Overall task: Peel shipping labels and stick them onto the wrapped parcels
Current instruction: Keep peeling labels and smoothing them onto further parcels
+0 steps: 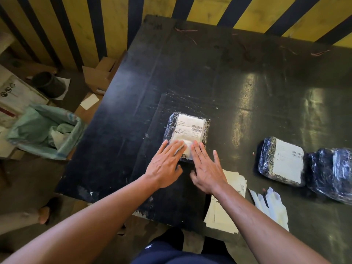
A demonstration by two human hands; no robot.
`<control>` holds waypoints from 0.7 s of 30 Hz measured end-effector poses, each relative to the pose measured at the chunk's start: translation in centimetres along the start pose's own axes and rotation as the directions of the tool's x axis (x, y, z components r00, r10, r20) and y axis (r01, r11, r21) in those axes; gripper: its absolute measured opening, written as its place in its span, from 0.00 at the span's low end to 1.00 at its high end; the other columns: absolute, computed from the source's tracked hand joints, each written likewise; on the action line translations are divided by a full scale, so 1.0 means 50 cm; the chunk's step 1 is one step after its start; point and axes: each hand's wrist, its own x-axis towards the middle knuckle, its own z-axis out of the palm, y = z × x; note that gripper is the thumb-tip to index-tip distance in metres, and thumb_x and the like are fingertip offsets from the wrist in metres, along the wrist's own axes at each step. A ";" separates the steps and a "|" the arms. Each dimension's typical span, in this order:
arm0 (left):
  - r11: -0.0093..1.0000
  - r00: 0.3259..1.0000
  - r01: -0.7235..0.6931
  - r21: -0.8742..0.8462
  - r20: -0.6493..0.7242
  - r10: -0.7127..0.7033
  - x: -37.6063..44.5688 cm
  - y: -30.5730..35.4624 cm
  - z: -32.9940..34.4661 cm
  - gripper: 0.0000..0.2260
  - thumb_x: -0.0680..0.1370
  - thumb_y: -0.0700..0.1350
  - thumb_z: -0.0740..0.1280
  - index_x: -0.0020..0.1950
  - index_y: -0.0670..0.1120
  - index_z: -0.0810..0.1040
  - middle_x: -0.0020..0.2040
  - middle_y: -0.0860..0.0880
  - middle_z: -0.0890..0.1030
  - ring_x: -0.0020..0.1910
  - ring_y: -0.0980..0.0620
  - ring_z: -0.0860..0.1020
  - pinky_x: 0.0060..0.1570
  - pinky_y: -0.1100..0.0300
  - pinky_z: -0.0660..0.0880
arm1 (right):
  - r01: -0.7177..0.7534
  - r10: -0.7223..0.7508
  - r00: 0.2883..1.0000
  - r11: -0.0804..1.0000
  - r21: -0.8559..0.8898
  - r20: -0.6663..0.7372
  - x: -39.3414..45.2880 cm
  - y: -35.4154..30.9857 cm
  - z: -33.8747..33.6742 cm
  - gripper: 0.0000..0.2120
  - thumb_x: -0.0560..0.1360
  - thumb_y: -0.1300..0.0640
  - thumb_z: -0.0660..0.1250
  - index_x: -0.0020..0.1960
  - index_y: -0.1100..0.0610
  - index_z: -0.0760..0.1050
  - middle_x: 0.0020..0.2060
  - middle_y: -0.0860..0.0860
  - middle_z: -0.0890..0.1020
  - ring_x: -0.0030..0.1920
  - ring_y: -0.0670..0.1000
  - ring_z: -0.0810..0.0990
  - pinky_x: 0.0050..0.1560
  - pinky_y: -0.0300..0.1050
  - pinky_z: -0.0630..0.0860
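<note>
A: Why do we have both hands flat on the wrapped parcel (187, 137) in the middle of the black table (219, 77)?

B: We're pressing the shipping label (190, 128) down. Our left hand (164, 166) and right hand (206, 168) lie side by side on its near end, fingers straight and close together, holding nothing. Flat fingers spread the pressure, which we judge helps the near edge stick to the crinkled wrap.

A: And the far half of the label?

B: It looks flat already, barcode showing. The near end is under our fingers, so we can't tell how well it has bonded.

A: Why is the stack of labels (226, 206) just beside our right wrist?

B: Likely so the next sheet is near to reach. The loose backing strips (270, 204) sit just right of it.

A: What about the parcels on the right?

B: One labelled parcel (282, 162) sits well apart, touching another dark parcel (331, 172) at the frame's edge; we can't tell whether that one carries a label.
</note>
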 end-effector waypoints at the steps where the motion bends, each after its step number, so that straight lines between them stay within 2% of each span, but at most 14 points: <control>1: 1.000 1.000 -0.009 -0.013 -0.012 0.009 0.015 0.011 -0.006 0.33 0.81 0.52 0.61 0.85 0.46 0.57 0.85 0.48 0.59 0.85 0.49 0.53 0.84 0.48 0.41 | -0.002 0.002 1.000 1.000 0.004 0.000 0.000 0.001 -0.002 0.44 0.82 0.49 0.57 0.84 0.52 0.30 0.82 0.45 0.29 0.82 0.48 0.29 0.82 0.65 0.39; 4: 1.000 0.999 0.008 -0.016 -0.044 -0.009 0.029 0.007 -0.019 0.32 0.80 0.50 0.63 0.83 0.46 0.62 0.80 0.50 0.66 0.81 0.50 0.62 0.84 0.50 0.43 | 0.004 -0.004 1.000 1.000 -0.008 0.003 0.003 0.006 -0.005 0.43 0.81 0.48 0.58 0.84 0.51 0.31 0.83 0.45 0.31 0.83 0.47 0.30 0.82 0.66 0.38; 8: 0.999 0.998 0.035 0.039 -0.053 -0.033 0.012 -0.051 -0.030 0.32 0.79 0.50 0.63 0.83 0.45 0.63 0.80 0.50 0.67 0.80 0.51 0.65 0.84 0.50 0.45 | -0.003 0.003 1.000 1.000 -0.007 0.000 0.003 0.005 -0.007 0.41 0.81 0.49 0.55 0.85 0.51 0.33 0.83 0.45 0.32 0.83 0.47 0.32 0.82 0.66 0.39; 11: 0.999 0.998 0.031 0.042 -0.059 -0.028 0.019 -0.051 -0.035 0.33 0.79 0.50 0.62 0.84 0.45 0.62 0.82 0.50 0.65 0.82 0.50 0.61 0.84 0.50 0.45 | -0.014 0.014 1.000 1.000 0.012 -0.005 0.002 0.001 -0.006 0.42 0.81 0.49 0.56 0.85 0.51 0.32 0.83 0.45 0.31 0.83 0.47 0.31 0.82 0.66 0.39; 14: 0.999 1.000 0.009 0.033 -0.006 -0.009 0.052 -0.014 -0.024 0.35 0.81 0.51 0.58 0.87 0.45 0.52 0.87 0.48 0.53 0.86 0.49 0.49 0.84 0.49 0.41 | -0.019 0.019 1.000 1.000 0.021 -0.003 0.002 -0.002 -0.006 0.45 0.81 0.49 0.59 0.84 0.52 0.31 0.83 0.45 0.30 0.82 0.47 0.29 0.83 0.66 0.40; 16: 0.999 0.999 0.035 0.019 0.006 -0.035 0.074 0.007 -0.017 0.35 0.83 0.52 0.56 0.87 0.46 0.47 0.87 0.48 0.48 0.86 0.49 0.45 0.84 0.48 0.40 | -0.018 0.018 1.000 1.000 0.014 0.005 0.004 -0.001 -0.007 0.46 0.81 0.50 0.60 0.84 0.52 0.29 0.82 0.45 0.29 0.82 0.48 0.28 0.83 0.66 0.40; 21: 0.997 0.997 0.075 0.029 -0.030 -0.074 0.074 -0.023 -0.025 0.34 0.83 0.53 0.57 0.87 0.45 0.50 0.87 0.49 0.51 0.86 0.52 0.49 0.84 0.49 0.41 | -0.011 0.011 1.000 1.000 0.026 -0.001 0.004 0.001 -0.008 0.45 0.80 0.51 0.60 0.84 0.51 0.31 0.83 0.45 0.30 0.82 0.47 0.29 0.82 0.66 0.39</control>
